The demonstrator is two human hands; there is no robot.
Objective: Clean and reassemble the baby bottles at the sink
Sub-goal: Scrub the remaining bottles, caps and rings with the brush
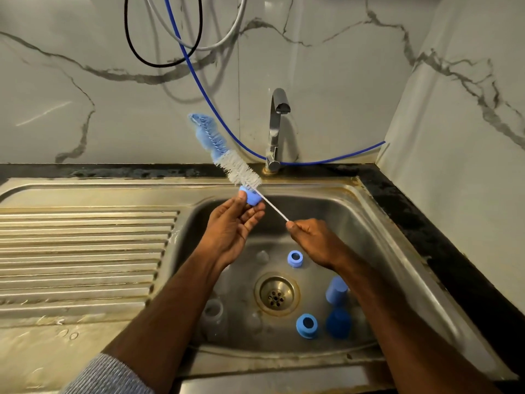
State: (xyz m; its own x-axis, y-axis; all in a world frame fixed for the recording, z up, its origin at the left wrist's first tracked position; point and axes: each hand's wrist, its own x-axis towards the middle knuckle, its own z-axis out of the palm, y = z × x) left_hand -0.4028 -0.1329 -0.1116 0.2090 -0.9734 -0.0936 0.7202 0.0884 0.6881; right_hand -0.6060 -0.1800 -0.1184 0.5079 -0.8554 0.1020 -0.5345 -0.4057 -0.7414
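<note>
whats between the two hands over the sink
In the head view, only the thin white wire handle of the bottle brush spans from right hand to left hand.

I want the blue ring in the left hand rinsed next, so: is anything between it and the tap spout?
Partly. The bottle brush, gripped by the right hand, slants up just past the blue ring held in the left hand. The tap spout lies up and right; the brush's wire crosses the start of that path.
</note>
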